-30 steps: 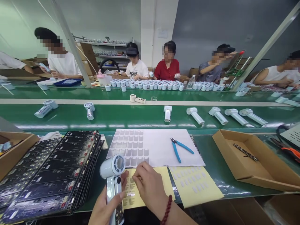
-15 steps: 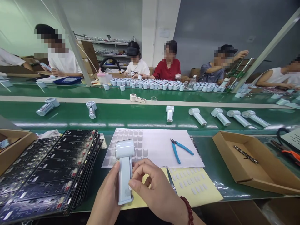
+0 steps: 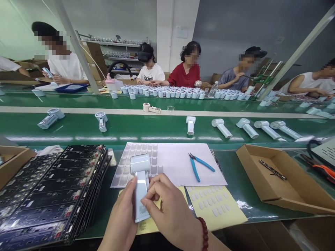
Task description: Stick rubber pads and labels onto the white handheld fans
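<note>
My left hand [image 3: 121, 218] grips the handle of a white handheld fan [image 3: 140, 181], held upright above the table's near edge. My right hand [image 3: 167, 205], with a red bead bracelet on the wrist, pinches its fingertips against the lower part of the fan's handle, where a small pale label sits. Under both hands lies a yellow sticker sheet [image 3: 149, 225]. A white sheet of grey stickers [image 3: 170, 164] lies just beyond the fan.
A stack of black circuit panels [image 3: 52, 188] lies at left. Blue cutters [image 3: 199, 165] rest on the white sheet, a second yellow sheet [image 3: 216, 207] and an open cardboard box [image 3: 282, 181] at right. White fans [image 3: 222, 127] lie on the green conveyor; several people sit opposite.
The fan turned from face-up at left to upright with its back toward me. My right hand left the yellow sheet and came onto the fan's handle, pressing there.
</note>
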`<state>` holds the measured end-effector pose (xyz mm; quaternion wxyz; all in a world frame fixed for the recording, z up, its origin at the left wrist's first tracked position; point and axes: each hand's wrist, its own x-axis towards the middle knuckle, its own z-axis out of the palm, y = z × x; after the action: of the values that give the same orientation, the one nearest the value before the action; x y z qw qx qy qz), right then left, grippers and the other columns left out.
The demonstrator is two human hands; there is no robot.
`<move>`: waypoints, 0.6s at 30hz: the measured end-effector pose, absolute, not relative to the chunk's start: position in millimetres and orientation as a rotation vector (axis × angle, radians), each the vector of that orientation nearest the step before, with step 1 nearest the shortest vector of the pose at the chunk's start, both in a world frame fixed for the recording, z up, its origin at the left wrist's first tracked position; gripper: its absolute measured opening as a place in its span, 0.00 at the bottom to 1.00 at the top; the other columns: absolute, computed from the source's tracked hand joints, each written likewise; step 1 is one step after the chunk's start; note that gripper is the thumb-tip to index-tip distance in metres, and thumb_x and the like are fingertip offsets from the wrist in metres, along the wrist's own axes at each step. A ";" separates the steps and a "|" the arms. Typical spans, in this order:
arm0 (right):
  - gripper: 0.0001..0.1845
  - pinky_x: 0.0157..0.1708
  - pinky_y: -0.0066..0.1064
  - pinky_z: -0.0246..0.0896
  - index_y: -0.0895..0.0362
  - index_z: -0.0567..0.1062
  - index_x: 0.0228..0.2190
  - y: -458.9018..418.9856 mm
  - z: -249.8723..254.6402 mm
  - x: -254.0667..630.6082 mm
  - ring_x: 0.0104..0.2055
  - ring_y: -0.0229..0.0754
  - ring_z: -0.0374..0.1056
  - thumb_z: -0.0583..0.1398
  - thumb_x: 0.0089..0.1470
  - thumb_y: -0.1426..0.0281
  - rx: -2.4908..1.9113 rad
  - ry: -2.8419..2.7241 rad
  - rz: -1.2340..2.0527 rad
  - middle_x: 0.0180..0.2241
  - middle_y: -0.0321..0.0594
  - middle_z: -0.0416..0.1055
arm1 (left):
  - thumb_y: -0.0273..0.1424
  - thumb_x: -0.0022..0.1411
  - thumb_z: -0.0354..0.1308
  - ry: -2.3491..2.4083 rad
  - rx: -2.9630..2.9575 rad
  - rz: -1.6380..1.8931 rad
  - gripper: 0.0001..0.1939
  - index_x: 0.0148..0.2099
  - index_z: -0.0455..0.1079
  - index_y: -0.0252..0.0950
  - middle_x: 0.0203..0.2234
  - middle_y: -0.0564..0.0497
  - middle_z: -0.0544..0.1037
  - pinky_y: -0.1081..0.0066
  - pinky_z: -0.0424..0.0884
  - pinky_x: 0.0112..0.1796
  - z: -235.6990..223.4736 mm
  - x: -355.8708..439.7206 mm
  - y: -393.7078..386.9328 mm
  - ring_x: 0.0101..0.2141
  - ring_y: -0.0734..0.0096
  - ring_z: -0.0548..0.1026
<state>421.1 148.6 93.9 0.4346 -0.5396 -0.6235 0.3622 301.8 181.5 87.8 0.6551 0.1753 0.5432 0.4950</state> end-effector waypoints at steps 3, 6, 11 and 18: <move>0.08 0.35 0.30 0.62 0.54 0.70 0.26 149.0 93.2 424.9 0.36 0.38 0.68 0.62 0.53 0.76 -1.298 -1.466 0.954 0.37 0.35 0.67 | 0.28 0.63 0.61 1.234 0.357 1.108 0.11 0.47 0.78 0.34 0.41 0.44 0.82 0.69 0.80 0.37 87.2 303.5 180.9 0.42 0.60 0.81; 0.03 0.32 0.29 0.63 0.53 0.72 0.32 149.3 93.6 429.8 0.41 0.41 0.71 0.62 0.57 0.68 -1.289 -1.241 1.048 0.40 0.37 0.71 | 0.31 0.63 0.61 1.182 0.320 1.084 0.12 0.48 0.78 0.33 0.40 0.44 0.83 0.66 0.79 0.40 85.4 304.7 180.9 0.42 0.58 0.81; 0.47 0.46 0.37 0.69 0.52 0.51 0.65 148.1 84.3 425.6 0.51 0.47 0.72 0.68 0.52 0.64 -1.312 -1.028 1.339 0.54 0.46 0.73 | 0.34 0.62 0.63 1.131 0.314 1.189 0.15 0.50 0.77 0.38 0.45 0.44 0.82 0.63 0.76 0.48 81.8 306.3 181.1 0.50 0.55 0.78; 0.48 0.36 0.36 0.76 0.64 0.50 0.65 224.5 79.2 444.4 0.39 0.46 0.78 0.66 0.53 0.62 -1.366 -0.971 1.225 0.38 0.43 0.80 | 0.40 0.62 0.61 1.199 1.014 1.230 0.22 0.58 0.74 0.46 0.61 0.46 0.72 0.57 0.63 0.61 52.5 297.0 167.8 0.63 0.52 0.65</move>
<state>444.4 224.5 79.2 0.5080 -0.5668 -0.4027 0.5084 297.0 167.8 52.5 0.5426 0.4269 0.5050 0.5179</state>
